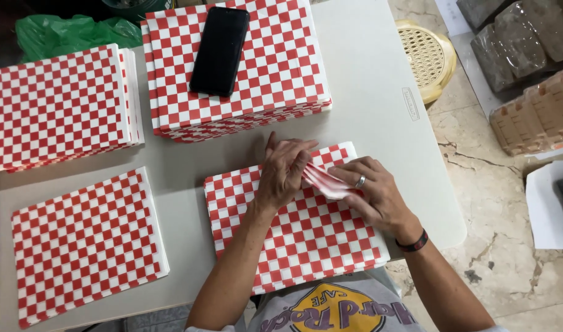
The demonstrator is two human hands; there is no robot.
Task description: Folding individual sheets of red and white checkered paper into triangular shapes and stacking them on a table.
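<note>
Centrally, the left hand [283, 172] and right hand [370, 190] each close their grip on a folded red-and-white checked paper sheet [326, 181], lifted off the low stack of checked paper [300, 240] at lower centre of the pale tabletop [379, 92]. Above stands a taller checked stack [281, 67] bearing a black phone [220, 50]; two more checked stacks [60, 104] lie left.

dark phone screen [219, 51] — brown packages [527, 37] right

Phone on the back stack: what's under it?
The phone lies flat on a tall stack of red-and-white checkered sheets, which sits on the table. The checks directly beneath the phone are hidden.
</note>
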